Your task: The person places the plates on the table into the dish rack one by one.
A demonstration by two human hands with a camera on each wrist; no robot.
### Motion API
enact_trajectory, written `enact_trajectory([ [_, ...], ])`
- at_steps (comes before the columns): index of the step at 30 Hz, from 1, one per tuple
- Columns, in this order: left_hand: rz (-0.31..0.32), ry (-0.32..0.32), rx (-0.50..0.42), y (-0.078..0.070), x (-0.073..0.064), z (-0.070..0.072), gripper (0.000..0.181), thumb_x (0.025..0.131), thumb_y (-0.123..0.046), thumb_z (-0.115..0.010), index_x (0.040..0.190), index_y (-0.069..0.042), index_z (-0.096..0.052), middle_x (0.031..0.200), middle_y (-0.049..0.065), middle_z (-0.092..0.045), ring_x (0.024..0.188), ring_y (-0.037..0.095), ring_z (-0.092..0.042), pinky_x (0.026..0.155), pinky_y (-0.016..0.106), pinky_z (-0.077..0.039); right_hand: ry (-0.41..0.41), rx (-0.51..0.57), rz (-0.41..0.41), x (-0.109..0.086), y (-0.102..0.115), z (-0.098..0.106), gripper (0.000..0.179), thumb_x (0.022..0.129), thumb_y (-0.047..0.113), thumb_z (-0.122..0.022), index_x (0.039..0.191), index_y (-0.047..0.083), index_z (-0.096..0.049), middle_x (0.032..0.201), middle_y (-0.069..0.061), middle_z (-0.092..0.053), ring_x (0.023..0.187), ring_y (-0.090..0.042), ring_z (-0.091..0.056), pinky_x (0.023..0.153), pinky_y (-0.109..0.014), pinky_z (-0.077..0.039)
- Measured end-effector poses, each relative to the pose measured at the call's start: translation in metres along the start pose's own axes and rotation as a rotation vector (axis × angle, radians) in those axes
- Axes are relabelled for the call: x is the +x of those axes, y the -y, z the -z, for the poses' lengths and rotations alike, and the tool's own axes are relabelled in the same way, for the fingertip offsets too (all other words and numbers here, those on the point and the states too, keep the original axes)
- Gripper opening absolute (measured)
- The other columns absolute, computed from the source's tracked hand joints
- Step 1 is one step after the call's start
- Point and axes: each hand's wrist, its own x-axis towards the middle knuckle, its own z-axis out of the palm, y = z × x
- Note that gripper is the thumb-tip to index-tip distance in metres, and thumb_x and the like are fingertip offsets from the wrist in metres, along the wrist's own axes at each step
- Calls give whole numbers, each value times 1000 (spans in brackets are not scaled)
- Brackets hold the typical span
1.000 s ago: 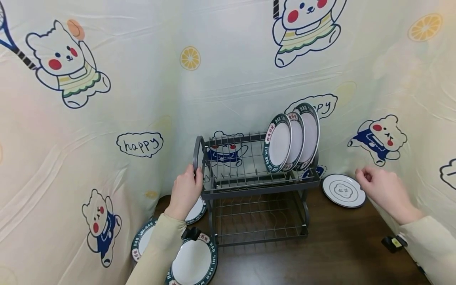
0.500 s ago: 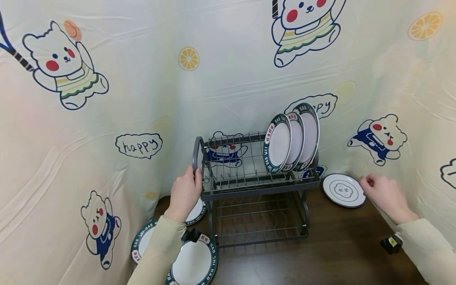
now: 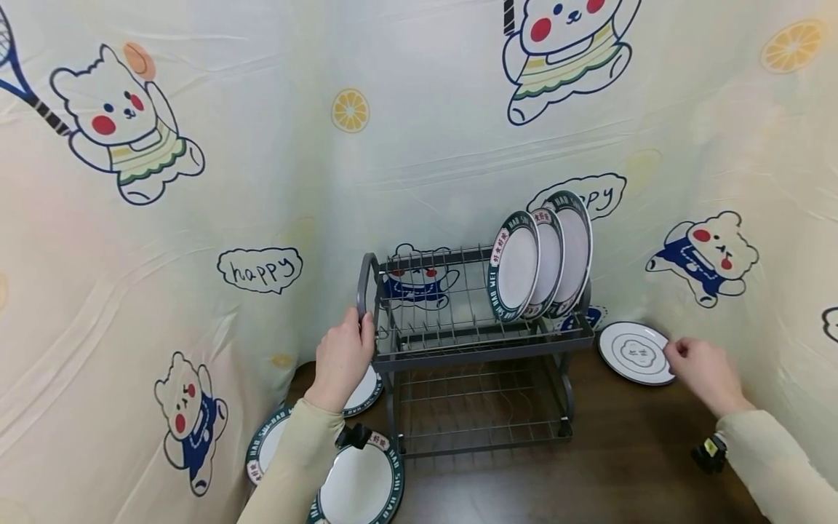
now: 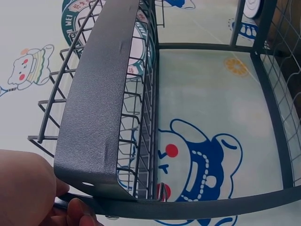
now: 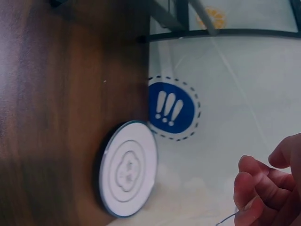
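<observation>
In the head view my left hand [image 3: 342, 358] grips the left side frame of a dark grey two-tier dish rack [image 3: 484, 354]. The left wrist view shows my fingers curled round the dark bar [image 4: 202, 207] of that frame. Three white plates with green lettered rims, the front one [image 3: 514, 268] nearest the rack's middle, stand on edge at the right of the upper tier. My right hand [image 3: 705, 372] hangs loosely curled and holds nothing, beside a white plate [image 3: 635, 354] with a ringed emblem lying on the table. That emblem plate [image 5: 128, 169] is apart from my fingers in the right wrist view.
Several green-rimmed plates lie left of the rack; one plate [image 3: 360, 484] is at the front, others partly under my left arm. The lower tier [image 3: 484, 397] holds no plates. A patterned cloth [image 3: 419, 145] hangs behind and beside the dark wooden table [image 3: 497, 484].
My right hand has lowered a little toward the table's front, staying beside the emblem plate. My left hand keeps its hold on the rack, and the plates stay in place.
</observation>
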Motion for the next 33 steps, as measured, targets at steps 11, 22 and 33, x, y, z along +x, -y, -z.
enact_trajectory([
  [11, 3, 10, -7, 0, 1, -1, 26, 110, -23, -49, 94, -4, -53, 62, 4, -47, 44, 18, -45, 43, 31, -37, 94, 20, -101, 5, -24, -14, 40, 105, 26, -46, 81, 2, -68, 70, -3, -63, 64, -23, -50, 54, -36, -38],
  [22, -7, 1, -2, 0, 2, -2, 25, 110, -22, -49, 93, -5, -53, 61, 3, -47, 45, 18, -45, 43, 31, -37, 203, 19, -198, 13, -54, -41, 45, 104, 30, -44, 73, 4, -63, 65, -4, -55, 62, -24, -49, 55, -36, -36],
  [33, 6, 24, -8, 1, 3, -4, 25, 111, -23, -48, 94, -5, -53, 62, 3, -47, 45, 18, -45, 43, 31, -37, 205, -8, -218, 16, -67, -51, 45, 102, 31, -42, 72, 4, -63, 70, -11, -58, 66, -28, -52, 57, -39, -40],
])
